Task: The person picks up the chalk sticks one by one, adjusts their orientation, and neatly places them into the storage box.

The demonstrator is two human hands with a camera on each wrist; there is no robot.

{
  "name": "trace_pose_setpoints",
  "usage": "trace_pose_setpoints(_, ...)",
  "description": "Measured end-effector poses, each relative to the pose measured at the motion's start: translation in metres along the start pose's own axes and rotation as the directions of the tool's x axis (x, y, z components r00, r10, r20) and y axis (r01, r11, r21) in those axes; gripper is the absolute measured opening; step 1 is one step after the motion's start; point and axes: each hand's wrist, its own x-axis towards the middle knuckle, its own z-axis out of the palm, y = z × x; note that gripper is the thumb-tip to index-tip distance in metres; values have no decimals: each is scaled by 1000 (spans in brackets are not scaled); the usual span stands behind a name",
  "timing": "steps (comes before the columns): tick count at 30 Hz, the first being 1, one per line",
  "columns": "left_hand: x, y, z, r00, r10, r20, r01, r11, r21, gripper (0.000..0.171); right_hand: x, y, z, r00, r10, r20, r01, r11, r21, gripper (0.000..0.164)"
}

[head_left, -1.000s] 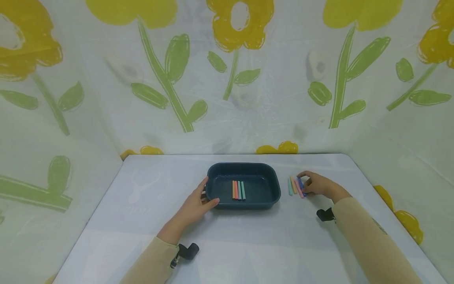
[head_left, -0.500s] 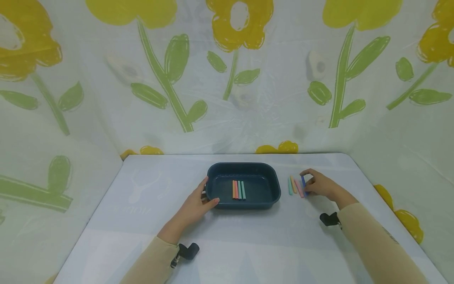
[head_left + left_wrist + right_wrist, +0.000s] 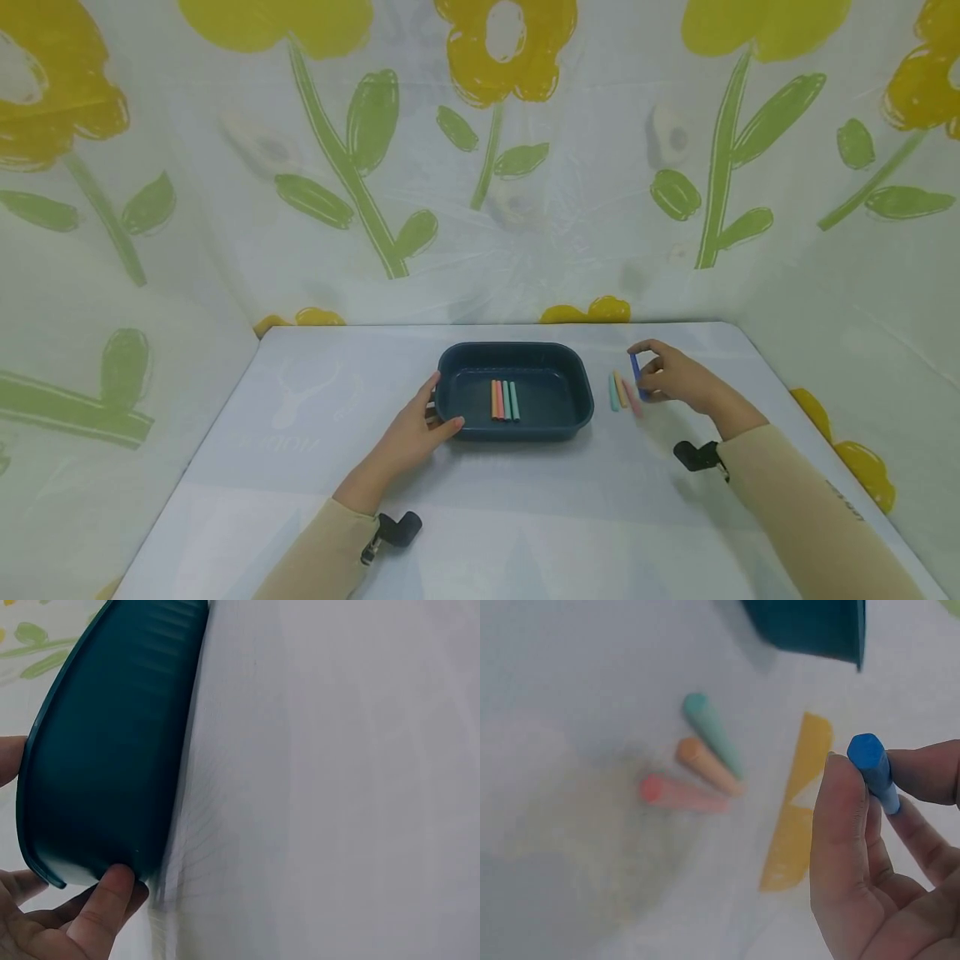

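The right hand (image 3: 675, 382) pinches a blue stick (image 3: 870, 761) between thumb and fingers, its six-sided end jutting past the thumb, raised off the table (image 3: 525, 508). Just beside that hand, toward the tray, a pink stick (image 3: 686, 795), an orange stick (image 3: 711, 768) and a green stick (image 3: 716, 731) lie fanned on the tabletop. Further across, a dark teal tray (image 3: 517, 433) holds four sticks (image 3: 506, 402) side by side. The left hand (image 3: 408, 433) grips the tray's left end, thumb at the near rim. Behind stands a flower-printed backdrop (image 3: 570, 250).
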Motion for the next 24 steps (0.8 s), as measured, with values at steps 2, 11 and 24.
trace_pose_setpoints(2,0,0,0,1000,-2,2,2,1000,1,96,-2,-7,1,1000,-4,6,4,1000,15,62)
trace_pose_setpoints(11,0,1,2,1000,-10,-4,10,1000,12,96,-2,-33,4,996,-64,57,56,989,134,65)
trace_pose_setpoints(24,-1,2,1,1000,-3,-6,3,1000,14,95,13,-67,37,993,-57,102,40,987,158,63)
